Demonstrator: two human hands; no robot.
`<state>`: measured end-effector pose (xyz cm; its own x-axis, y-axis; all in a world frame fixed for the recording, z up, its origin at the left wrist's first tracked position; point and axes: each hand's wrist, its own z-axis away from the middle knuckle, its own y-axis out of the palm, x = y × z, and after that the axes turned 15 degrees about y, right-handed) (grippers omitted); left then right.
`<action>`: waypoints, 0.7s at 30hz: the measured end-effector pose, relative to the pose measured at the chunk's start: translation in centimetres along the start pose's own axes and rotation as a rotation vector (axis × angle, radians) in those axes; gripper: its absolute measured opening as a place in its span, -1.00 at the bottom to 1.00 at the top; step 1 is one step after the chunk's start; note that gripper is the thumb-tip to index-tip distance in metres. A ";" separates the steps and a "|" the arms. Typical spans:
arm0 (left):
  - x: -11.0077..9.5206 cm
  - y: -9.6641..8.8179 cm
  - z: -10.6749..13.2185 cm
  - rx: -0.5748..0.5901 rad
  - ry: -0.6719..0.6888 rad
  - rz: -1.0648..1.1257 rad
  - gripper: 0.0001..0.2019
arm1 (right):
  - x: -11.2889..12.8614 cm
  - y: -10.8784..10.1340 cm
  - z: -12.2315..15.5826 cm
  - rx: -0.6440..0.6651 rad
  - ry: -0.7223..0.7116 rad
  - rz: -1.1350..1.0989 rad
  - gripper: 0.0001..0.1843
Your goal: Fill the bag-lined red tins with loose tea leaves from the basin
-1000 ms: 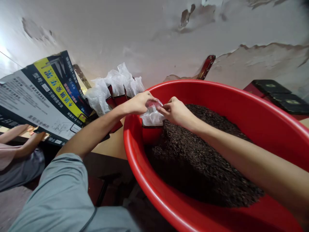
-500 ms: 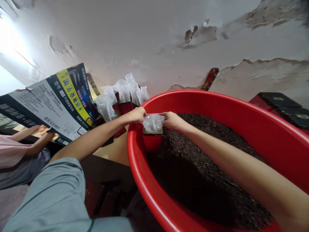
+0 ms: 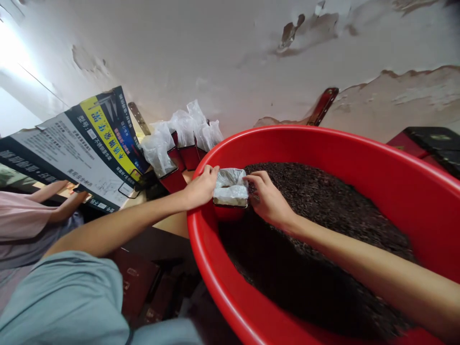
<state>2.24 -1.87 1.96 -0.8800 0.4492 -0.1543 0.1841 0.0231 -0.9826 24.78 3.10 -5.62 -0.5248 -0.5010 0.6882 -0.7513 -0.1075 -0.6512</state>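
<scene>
Bag (image 3: 231, 192): spread inside the box (image 3: 230, 214), apparently so that its mouth is kept wide.
Left hand (image 3: 201, 189): closed on the bag's left edge, seemingly to steady it.
Right hand (image 3: 269, 199): held at the right edge; whether it is closed cannot be told.
Box: set in the tub (image 3: 196, 235) beside dark flakes (image 3: 323, 203), probably for support.

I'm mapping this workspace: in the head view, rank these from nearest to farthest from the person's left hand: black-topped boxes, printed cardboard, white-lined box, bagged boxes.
1. White-lined box: inside the red tub, against the left hand.
2. Bagged boxes: outside the tub, beyond the hand.
3. Printed cardboard: farther left.
4. Black-topped boxes: far right, past the tub.
</scene>
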 end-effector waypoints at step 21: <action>3.1 0.4 3.9 -0.175 0.427 0.099 -0.89 | 0.4 -1.6 0.4 0.030 -0.354 -0.001 -0.97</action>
<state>-2.12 -3.95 0.71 -0.6026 0.7830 -0.1542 0.3611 0.0952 -0.9277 25.91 2.76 -4.43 -0.3491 -0.7669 0.5385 -0.7364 -0.1308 -0.6637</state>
